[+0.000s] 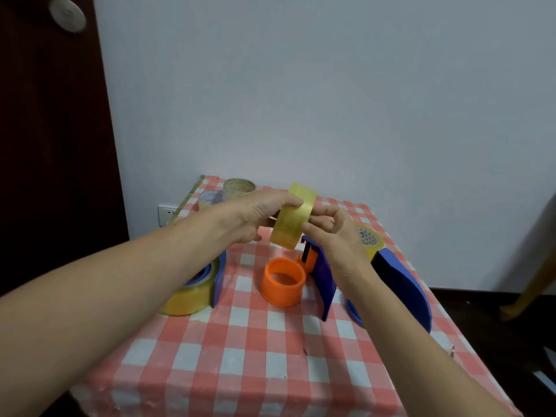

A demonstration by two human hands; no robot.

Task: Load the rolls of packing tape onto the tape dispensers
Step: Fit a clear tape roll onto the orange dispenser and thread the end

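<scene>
Hovering over the checked table (pixel 255 356), a yellow tape roll (pixel 293 219) is held on edge | left hand (pixel 258 215): roll is gripped at its left side | right hand (pixel 337 236): roll's right face is pinched by curled fingers (pixel 317 227) | blue dispenser (pixel 323 281) with orange hub (pixel 282 281) is seen on the table below.

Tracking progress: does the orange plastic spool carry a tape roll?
No, the orange plastic spool is bare; the yellow translucent tape roll is held aloft.
</scene>
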